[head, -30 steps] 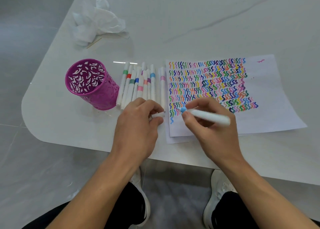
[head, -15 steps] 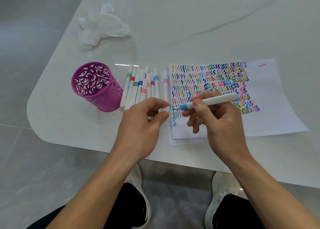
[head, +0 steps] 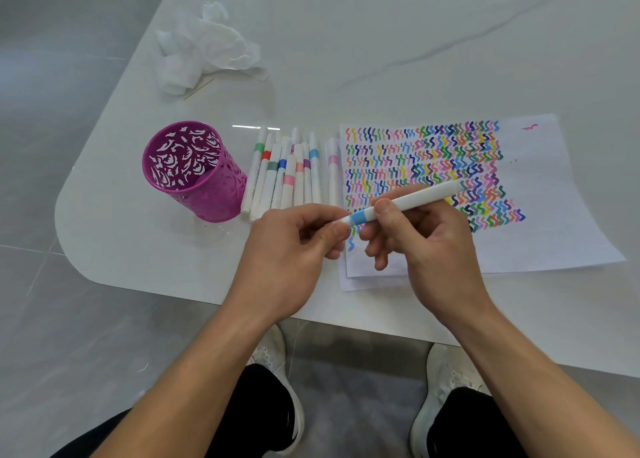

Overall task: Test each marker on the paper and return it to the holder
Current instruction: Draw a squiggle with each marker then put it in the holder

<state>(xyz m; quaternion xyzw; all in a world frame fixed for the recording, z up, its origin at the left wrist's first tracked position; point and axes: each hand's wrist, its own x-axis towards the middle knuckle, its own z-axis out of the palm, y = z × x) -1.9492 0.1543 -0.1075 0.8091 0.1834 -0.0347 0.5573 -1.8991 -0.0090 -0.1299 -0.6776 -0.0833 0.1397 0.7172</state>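
The right hand point(head: 429, 246) has a narrow grip on a white marker point(head: 408, 203): the thumb presses on top of the barrel just behind its light blue band, and the curled fingers support it from below. The marker is raised above the paper and lies almost level, its back end pointing up and to the right, its tip end pointing left. The left hand point(head: 291, 253) meets that tip end, its grip closed to a tight pinch of thumb and index finger on a small white cap point(head: 341, 219). The cap touches the blue band; whether it is pushed fully home cannot be told. The 2 hands nearly touch, over the near left corner of the paper point(head: 554, 215).

The paper is white and lies flat on the pale marble-look surface point(head: 381, 42), with the edge of at least 1 more sheet showing beneath it. Rows of short wavy strokes in many colours fill its left and middle part, and 1 small pink squiggle sits alone near its far right corner.

Just left of the paper lies a row of capped white markers point(head: 287, 177), side by side, each with a coloured band. Left of that row, touching or nearly touching it, stands the purple holder point(head: 194, 170), a round cup with cut-out patterned walls. Farther back on the surface is a crumpled white tissue point(head: 207, 49), with a thin pale stick point(head: 199, 88) at its near edge. Below the surface's edge, 2 white shoes point(head: 273, 353) rest on the grey floor.
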